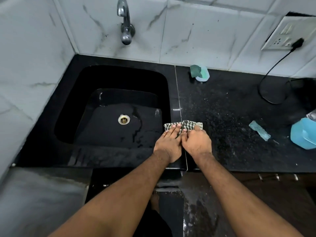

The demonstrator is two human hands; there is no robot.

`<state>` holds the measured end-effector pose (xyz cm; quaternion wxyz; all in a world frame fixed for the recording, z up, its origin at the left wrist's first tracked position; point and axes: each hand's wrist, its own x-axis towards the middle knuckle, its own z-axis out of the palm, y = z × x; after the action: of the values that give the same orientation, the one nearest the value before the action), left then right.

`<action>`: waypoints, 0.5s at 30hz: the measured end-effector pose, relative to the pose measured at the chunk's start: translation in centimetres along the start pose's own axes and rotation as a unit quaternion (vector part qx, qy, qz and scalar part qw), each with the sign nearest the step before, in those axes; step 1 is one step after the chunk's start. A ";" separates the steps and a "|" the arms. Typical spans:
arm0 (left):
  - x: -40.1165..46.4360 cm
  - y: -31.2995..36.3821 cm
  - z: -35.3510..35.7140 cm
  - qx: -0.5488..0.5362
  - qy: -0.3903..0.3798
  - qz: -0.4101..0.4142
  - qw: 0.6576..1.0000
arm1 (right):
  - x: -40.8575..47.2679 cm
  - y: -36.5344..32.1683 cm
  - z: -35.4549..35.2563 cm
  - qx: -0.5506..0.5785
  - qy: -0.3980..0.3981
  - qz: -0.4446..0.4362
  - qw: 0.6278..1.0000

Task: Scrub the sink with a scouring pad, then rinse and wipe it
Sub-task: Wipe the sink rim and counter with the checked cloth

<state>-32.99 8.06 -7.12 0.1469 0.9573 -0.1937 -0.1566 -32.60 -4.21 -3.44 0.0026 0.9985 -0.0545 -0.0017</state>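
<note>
The black sink [77, 106] is wet, with a metal drain [124, 119] in its floor and a chrome tap [125, 23] above it on the wall. A checked cloth [187, 125] lies bunched on the sink's right rim. My left hand [168, 143] presses flat on it with fingers spread. My right hand [196, 142] grips the cloth's right part with curled fingers. A green scouring pad [195, 71] rests on a pale soap dish [204, 76] at the back of the counter.
The black speckled counter [230, 108] to the right is wet. On it lie a small teal bar [259, 130] and a blue plastic container [304, 135] at the right edge. A black cable [273, 65] runs from a wall socket [282, 40].
</note>
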 end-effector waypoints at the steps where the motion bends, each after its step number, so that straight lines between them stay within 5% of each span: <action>1: -1.0 0.0 0.3 0.000 0.003 0.002 1.000 | -1.0 -0.4 -0.1 -0.002 0.001 0.002 1.000; 15: -13.3 -6.2 2.1 0.026 0.058 -0.009 0.998 | -10.8 -9.6 0.3 0.003 -0.013 -0.059 0.998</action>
<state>-43.39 18.66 -7.89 0.1318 0.9698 -0.1807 -0.0970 -42.33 6.50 -3.78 -0.0013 0.9999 0.0040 -0.0150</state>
